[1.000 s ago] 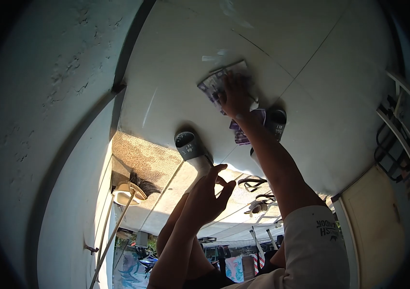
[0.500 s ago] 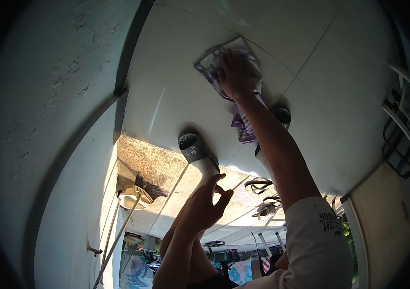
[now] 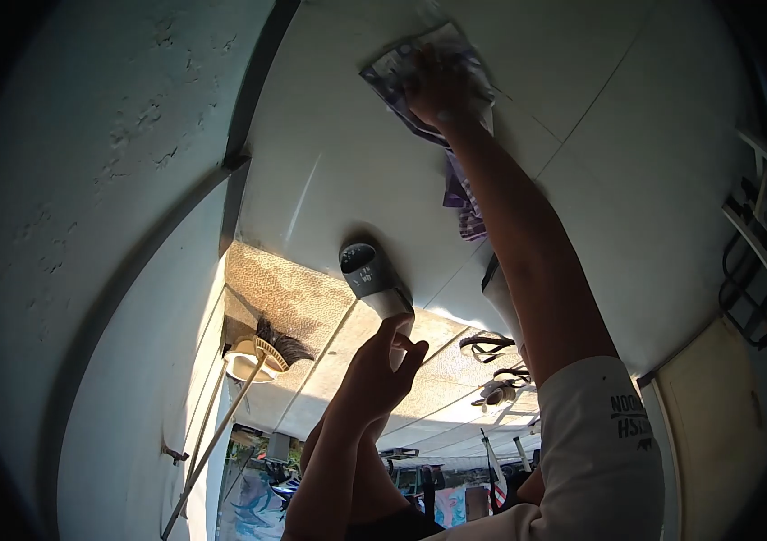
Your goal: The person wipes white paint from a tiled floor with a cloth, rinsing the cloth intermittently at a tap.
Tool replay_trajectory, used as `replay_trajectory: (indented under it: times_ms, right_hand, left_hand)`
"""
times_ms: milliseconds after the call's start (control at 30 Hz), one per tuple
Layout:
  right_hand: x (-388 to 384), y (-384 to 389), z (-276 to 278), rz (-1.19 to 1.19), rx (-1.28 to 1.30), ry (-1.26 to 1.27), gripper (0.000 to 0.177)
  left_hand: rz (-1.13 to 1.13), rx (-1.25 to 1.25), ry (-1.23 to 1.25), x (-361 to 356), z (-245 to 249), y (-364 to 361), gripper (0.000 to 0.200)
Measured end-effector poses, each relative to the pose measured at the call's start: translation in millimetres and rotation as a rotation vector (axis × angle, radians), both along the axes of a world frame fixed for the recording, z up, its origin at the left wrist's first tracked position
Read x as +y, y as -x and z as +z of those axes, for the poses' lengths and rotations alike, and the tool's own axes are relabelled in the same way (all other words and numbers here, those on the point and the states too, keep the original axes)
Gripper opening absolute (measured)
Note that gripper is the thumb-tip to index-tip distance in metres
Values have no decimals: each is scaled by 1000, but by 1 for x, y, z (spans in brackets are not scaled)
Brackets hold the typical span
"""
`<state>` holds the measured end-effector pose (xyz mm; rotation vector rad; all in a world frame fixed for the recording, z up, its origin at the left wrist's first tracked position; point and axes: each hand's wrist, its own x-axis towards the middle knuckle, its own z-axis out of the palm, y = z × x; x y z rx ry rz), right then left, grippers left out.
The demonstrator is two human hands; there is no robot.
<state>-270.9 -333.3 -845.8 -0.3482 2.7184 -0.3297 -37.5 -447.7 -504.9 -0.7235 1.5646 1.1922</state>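
Observation:
A purple-and-white patterned cloth (image 3: 469, 59) lies on the grey floor at the top of the view, with a crumpled tail (image 3: 464, 203) trailing toward me. My right hand (image 3: 442, 90) presses down on this cloth, arm stretched out. Blur and shadow partly hide its fingers. My left hand (image 3: 379, 374) hangs beside my lower leg, its thumb and fingers apart and nothing visible between them. Just beyond it is my foot in a dark slide sandal (image 3: 370, 268).
A broom (image 3: 268, 358) and its long handle lean by the wall at left. Sandals (image 3: 496, 392) rest on the sunlit tiles behind me. A metal-framed rack (image 3: 753, 239) stands at right. A pale wall (image 3: 131, 270) borders the left side.
My right hand has pushed the cloth farther up the floor, away from me, and its tail has followed. My left hand has shifted slightly, its thumb and fingers still apart.

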Motion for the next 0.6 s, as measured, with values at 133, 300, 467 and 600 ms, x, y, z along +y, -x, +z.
replay_trajectory:
  times_ms: [133,300,467,600]
  right_hand:
    - [50,-140,7,93,-56,62,66]
    - [63,-206,40,67,-230,-34,68]
    - [9,-45,-4,-31,93,-12,61]
    - [-6,58,-12,-6,86,-19,58]
  left_hand:
    - [209,72,42,9,-4,3,45]
    - [66,-2,-8,27,-10,-9,45]
    - [96,4,25,26,-8,0,44]
    - [120,34,31,21,-4,9,43]
